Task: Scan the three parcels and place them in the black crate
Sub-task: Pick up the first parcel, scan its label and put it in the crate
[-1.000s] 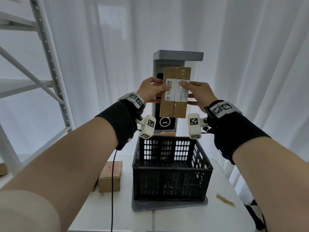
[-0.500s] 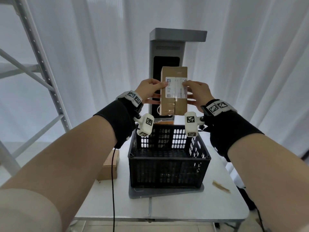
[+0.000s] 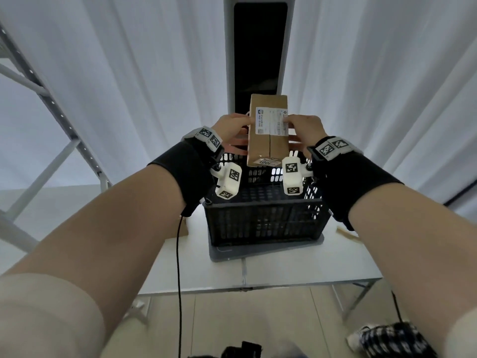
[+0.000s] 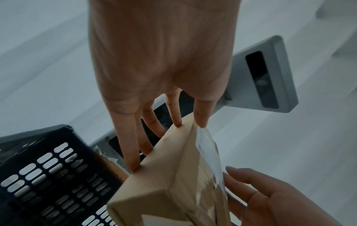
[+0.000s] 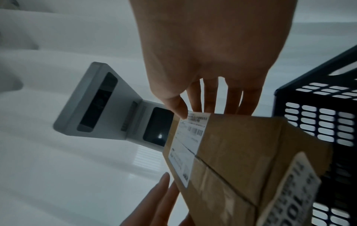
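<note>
I hold a brown cardboard parcel (image 3: 268, 135) upright with its white label facing me, in front of the grey scanner's dark screen (image 3: 259, 55). My left hand (image 3: 244, 127) grips its left edge and my right hand (image 3: 291, 127) grips its right edge, thumbs on the label and fingers behind. The parcel's lower end hangs just over the back rim of the black crate (image 3: 263, 218). The left wrist view shows my fingers (image 4: 133, 152) along the parcel (image 4: 173, 175). In the right wrist view my thumb touches the label on the parcel (image 5: 241, 152). A second parcel (image 3: 183, 229) lies mostly hidden behind my left forearm.
The crate stands on a grey base on the white table (image 3: 284, 267). A metal shelf frame (image 3: 64, 130) rises at the left. A small brown strip (image 3: 347, 235) lies right of the crate. A black cable (image 3: 178, 280) hangs over the table's front edge.
Both hands have brought the parcel down along the scanner toward the crate's back rim. The head view has tilted down, so the table's front edge and the floor now show.
</note>
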Motion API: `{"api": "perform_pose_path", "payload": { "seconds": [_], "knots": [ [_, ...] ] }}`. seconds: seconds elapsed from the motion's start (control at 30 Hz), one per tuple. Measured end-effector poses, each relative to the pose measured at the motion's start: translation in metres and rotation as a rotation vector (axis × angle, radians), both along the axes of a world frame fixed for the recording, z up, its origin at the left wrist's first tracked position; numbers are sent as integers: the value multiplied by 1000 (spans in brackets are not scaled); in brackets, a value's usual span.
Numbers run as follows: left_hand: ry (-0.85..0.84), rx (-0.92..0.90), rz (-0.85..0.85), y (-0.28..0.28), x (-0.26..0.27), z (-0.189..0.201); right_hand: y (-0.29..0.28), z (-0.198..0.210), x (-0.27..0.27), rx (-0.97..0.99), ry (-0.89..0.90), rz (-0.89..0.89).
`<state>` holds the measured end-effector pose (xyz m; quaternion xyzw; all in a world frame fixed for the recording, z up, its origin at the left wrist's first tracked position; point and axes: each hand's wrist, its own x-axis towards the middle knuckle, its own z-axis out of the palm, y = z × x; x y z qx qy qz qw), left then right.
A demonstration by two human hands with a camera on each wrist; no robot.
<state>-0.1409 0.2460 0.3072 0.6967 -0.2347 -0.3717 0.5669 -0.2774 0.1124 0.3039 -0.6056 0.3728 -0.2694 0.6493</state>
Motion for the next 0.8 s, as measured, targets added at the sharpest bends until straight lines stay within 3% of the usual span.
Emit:
{"api": "perform_pose_path", "payload": {
  "seconds": [0.2, 0.37, 0.63, 0.8],
  "knots": [
    [49, 88, -27, -32, 14, -40, -35, -44, 23, -19, 204, 2],
    [99, 180, -31, -75, 34, -84, -76, -97, 47, 11, 273, 1],
    [272, 331, -17, -141, 65, -170, -141, -187, 83, 229, 406, 37],
    [356, 389, -25, -172, 76, -209, -169, -222, 92, 359, 469, 25]
  ]
}}
